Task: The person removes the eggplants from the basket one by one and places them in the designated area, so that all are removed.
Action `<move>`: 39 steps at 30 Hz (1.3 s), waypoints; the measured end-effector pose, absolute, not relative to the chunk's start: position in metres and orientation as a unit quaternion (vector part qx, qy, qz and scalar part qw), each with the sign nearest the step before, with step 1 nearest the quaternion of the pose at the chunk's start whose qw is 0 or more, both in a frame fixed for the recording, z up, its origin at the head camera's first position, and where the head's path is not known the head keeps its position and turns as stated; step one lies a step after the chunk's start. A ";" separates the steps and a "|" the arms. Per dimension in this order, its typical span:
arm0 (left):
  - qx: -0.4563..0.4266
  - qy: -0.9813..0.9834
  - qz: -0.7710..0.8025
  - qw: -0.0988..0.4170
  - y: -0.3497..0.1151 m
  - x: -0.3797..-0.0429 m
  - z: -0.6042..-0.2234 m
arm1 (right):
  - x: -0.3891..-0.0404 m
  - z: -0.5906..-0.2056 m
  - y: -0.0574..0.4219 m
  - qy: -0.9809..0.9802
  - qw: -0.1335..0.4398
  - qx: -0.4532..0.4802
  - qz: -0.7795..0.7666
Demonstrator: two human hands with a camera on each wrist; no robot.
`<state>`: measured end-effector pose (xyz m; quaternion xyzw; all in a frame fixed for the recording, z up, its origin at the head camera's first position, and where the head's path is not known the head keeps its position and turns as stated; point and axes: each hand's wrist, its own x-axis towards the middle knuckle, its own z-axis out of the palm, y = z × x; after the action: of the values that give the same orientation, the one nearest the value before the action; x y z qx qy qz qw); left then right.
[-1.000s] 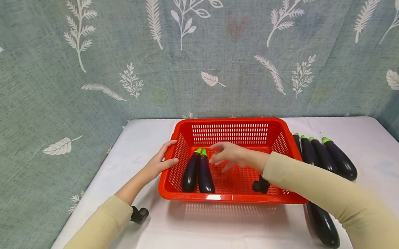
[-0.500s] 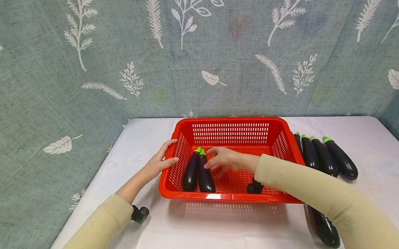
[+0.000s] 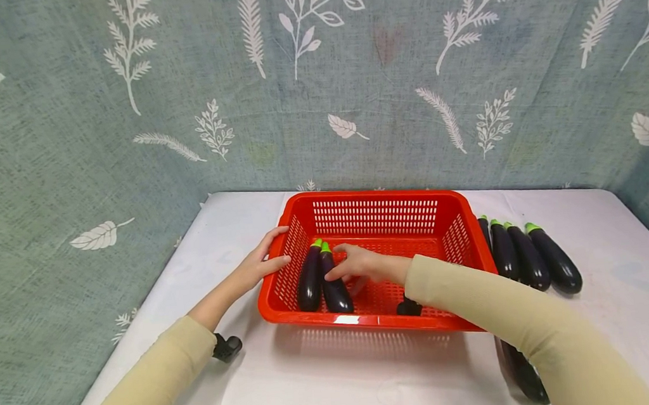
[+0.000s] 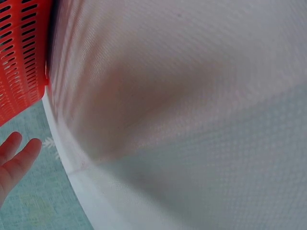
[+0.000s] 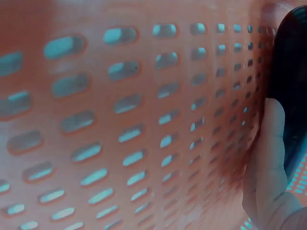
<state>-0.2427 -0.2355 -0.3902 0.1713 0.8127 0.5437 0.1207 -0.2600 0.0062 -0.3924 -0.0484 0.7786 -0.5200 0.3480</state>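
A red plastic basket (image 3: pixel 383 191) with slotted walls stands on the white table. My left hand (image 3: pixel 257 263) rests on its left rim, thumb and a finger laid straight across the edge; in the left wrist view two straight fingers (image 4: pixel 19 163) show beyond the basket's outer wall. Two eggplants lie side by side inside at the left: one by the wall (image 3: pixel 309 283), the other (image 3: pixel 337 297) just right of it. My right hand (image 3: pixel 360 263) is inside the basket, thumb touching that second eggplant. In the right wrist view a straight digit lies along a dark eggplant (image 5: pixel 290 72).
Several eggplants (image 3: pixel 526 255) lie in a row on the table right of the basket. Another eggplant (image 3: pixel 524 374) lies nearer the front, partly hidden by my right sleeve (image 3: pixel 516 314). A patterned grey-green cloth (image 3: pixel 296 135) hangs behind and at the left.
My right hand has moved left and slightly down onto the second eggplant. That eggplant's green end has shifted left and its thick end slightly right. My left hand has stayed at the rim.
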 end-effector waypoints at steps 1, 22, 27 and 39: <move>0.172 0.813 0.543 0.120 -0.236 -0.243 -0.390 | -0.259 -0.393 0.005 0.779 0.348 -0.051 -0.518; 0.169 0.817 0.537 0.123 -0.237 -0.244 -0.391 | -0.256 -0.392 -0.003 0.796 0.337 -0.063 -0.499; 0.169 0.819 0.534 0.123 -0.237 -0.244 -0.390 | -0.255 -0.390 -0.005 0.798 0.333 -0.063 -0.498; 0.168 0.817 0.538 0.122 -0.236 -0.243 -0.391 | -0.257 -0.388 -0.002 0.785 0.333 -0.050 -0.520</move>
<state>-0.2432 -0.2365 -0.3905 0.1681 0.8168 0.5381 0.1223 -0.2568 -0.0021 -0.3883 -0.0503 0.7853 -0.5197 0.3326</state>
